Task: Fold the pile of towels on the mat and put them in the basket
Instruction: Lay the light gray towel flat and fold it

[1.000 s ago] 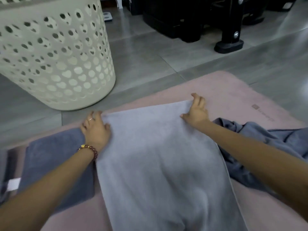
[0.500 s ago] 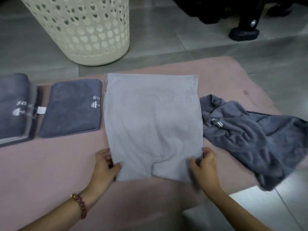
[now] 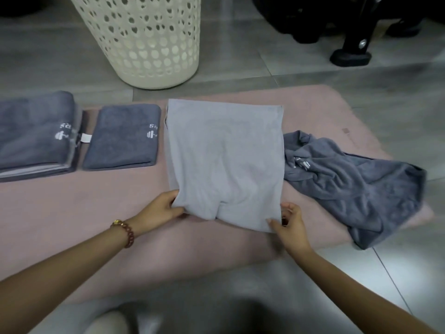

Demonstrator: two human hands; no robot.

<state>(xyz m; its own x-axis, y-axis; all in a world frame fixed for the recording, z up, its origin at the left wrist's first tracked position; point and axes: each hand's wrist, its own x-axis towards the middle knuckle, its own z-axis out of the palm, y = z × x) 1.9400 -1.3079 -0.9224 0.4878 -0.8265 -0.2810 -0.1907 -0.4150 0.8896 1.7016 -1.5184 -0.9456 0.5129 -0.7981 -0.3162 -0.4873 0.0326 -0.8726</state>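
A light grey towel (image 3: 224, 153) lies flat on the pink mat (image 3: 84, 213), folded to a long rectangle. My left hand (image 3: 161, 208) pinches its near left corner. My right hand (image 3: 289, 222) holds its near right corner, thumb on top of the cloth. Right of it a dark grey towel (image 3: 349, 182) lies crumpled, hanging off the mat's edge. Two folded dark grey stacks sit at the left: one (image 3: 122, 136) beside the light towel, another (image 3: 33, 133) at the far left. The cream perforated basket (image 3: 149, 39) stands on the floor behind the mat.
Grey tiled floor (image 3: 397, 97) surrounds the mat. Black equipment with a footed stand (image 3: 349, 54) sits at the back right. Something pale and blurred (image 3: 108, 319), perhaps my knee, shows at the bottom edge.
A second ago both hands were at the towel's far corners near the basket. They have come back to the near corners and now grip them; the view has tilted down.
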